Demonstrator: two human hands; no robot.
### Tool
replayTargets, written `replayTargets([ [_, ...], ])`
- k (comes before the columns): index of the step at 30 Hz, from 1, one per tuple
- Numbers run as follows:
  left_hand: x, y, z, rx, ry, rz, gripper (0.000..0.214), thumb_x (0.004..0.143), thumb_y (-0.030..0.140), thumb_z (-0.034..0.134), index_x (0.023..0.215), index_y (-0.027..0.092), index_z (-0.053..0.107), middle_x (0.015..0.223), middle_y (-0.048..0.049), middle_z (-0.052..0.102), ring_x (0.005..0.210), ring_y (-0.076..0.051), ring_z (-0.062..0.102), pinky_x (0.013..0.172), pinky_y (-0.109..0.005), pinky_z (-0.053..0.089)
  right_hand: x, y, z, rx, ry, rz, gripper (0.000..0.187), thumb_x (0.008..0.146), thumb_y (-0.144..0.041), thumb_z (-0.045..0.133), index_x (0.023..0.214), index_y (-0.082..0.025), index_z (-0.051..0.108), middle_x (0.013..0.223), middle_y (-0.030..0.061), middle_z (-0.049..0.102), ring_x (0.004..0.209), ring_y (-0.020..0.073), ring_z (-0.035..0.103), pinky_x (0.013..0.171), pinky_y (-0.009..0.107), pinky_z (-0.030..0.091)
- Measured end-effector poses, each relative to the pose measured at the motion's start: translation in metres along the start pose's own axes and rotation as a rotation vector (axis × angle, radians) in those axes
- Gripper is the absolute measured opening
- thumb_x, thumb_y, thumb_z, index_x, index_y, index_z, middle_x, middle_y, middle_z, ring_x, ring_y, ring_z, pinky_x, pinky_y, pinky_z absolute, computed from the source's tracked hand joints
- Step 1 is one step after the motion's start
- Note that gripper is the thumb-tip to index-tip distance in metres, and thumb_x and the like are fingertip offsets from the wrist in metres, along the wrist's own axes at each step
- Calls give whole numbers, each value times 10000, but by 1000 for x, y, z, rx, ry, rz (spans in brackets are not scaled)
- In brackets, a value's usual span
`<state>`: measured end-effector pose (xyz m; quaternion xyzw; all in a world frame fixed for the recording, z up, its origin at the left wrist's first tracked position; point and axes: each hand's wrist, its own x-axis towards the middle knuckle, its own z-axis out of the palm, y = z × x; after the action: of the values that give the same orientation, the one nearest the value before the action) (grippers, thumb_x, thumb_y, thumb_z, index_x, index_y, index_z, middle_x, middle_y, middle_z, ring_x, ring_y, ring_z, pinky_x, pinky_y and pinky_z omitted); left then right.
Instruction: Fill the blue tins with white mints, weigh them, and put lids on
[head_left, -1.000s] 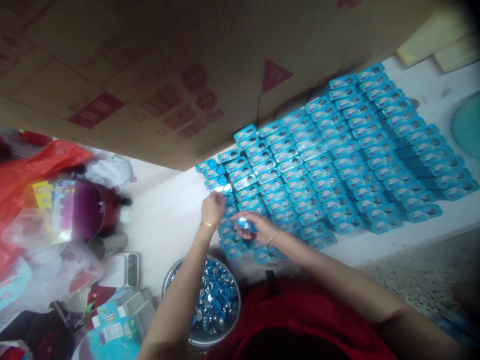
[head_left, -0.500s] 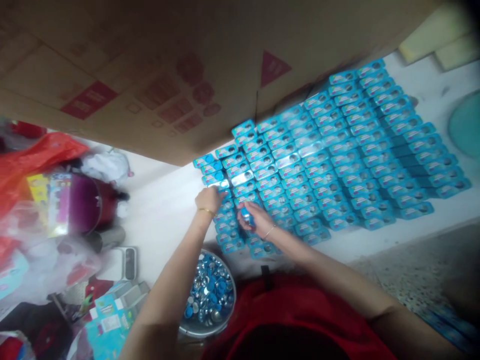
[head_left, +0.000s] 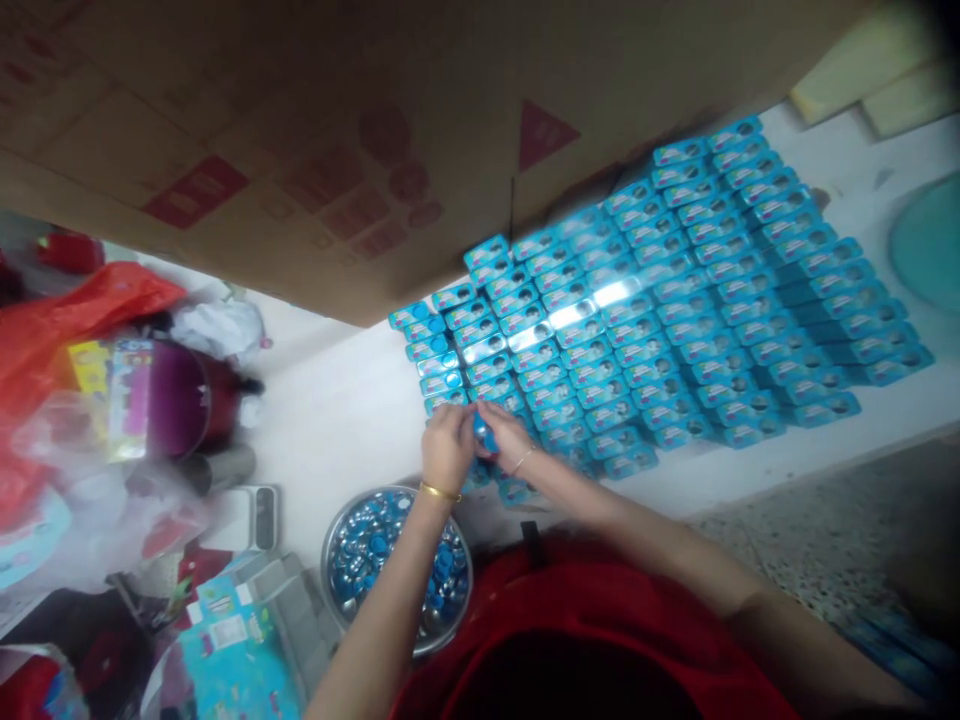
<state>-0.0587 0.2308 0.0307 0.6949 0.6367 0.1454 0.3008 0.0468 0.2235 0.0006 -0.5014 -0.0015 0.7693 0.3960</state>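
Note:
Rows of small blue printed boxes, each with a round spot at one end, cover the white table. Over the left rows, my right hand is closed around blue round caps; how many is hidden. Right against it, my left hand has its fingers pinched together at the caps. Whether a cap is in that pinch I cannot make out. Several boxes in the leftmost column carry a blue disc on the end. Below my left wrist stands a round metal bowl filled with blue and silver caps.
A large cardboard carton looms over the table's far side. To the left are a purple rounded container, a red plastic bag, a white scale-like device and a blue printed carton. A teal round object lies at right.
My left hand has left the leftmost column of boxes and come right and down to meet my right hand. Another box in that column now shows a blue disc.

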Motion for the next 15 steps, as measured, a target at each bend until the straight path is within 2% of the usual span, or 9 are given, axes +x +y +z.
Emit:
replayTargets([
  [3,2,-2,-2,84,17,23,156,871,235,426,852,190,574,841,-66,587,809,-183,561,770,-299,431,4,-4,-3,52,-51,16,401,645,-527,705,831,-207,551,590,-60,505,401,59,392,345,185,256],
  [6,7,-15,-4,-3,112,-136,120,845,236,442,913,193,531,810,-33,597,746,-155,572,721,-261,442,3,-5,-11,62,-133,9,388,701,-530,658,856,-187,561,588,-35,542,398,69,422,338,186,241],
  [8,15,-26,-4,-37,116,-223,125,824,245,458,914,194,527,781,-14,598,702,-140,567,689,-243,443,0,-6,-17,77,-169,27,360,738,-496,625,894,-176,573,611,-14,566,421,80,452,345,186,252],
  [11,32,-37,-2,53,22,-269,86,802,258,486,810,195,545,729,-13,600,685,-145,562,680,-245,432,-7,-7,-26,88,-191,50,308,766,-422,599,954,-179,574,656,0,582,455,92,474,353,186,263],
  [15,55,-34,-2,264,-157,-390,130,763,332,572,736,206,558,729,-41,636,709,-185,593,657,-271,417,-16,-11,-34,10,-210,54,302,772,-422,621,957,-191,559,678,-6,574,462,88,466,352,181,264],
])
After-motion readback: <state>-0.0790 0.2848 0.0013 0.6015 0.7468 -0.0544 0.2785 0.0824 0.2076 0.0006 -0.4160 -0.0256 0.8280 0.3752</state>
